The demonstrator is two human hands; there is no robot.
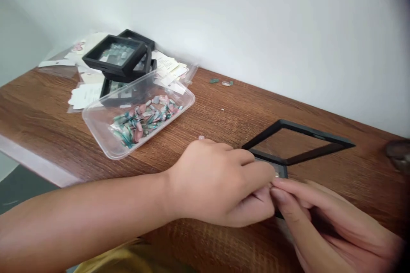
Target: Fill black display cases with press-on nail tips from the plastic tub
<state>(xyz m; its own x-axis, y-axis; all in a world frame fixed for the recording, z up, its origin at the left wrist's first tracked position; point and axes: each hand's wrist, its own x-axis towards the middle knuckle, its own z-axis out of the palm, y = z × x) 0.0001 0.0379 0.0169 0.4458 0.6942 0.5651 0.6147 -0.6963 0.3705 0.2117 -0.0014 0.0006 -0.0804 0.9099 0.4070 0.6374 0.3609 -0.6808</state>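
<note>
My left hand [221,185] reaches across from the left, its fingers curled closed. It meets the fingertips of my right hand [320,217], whose thumb and forefinger are pinched together. Whatever lies between the fingertips is hidden or too small to name. Directly under both hands lies an open black display frame [315,136], its windowed lid tilted up on the far side. Most of its lower half is covered by my hands. To the left stands a clear plastic tub [96,130] with many small pink, green and blue chips [144,117] in it.
Several black display frames [112,68] are stacked at the back left, on white cards [85,96] and clear plastic sleeves. A few loose chips [227,83] lie near the wall. A dark round object [399,153] sits at the right edge. The wooden table [41,111] ends at the front left.
</note>
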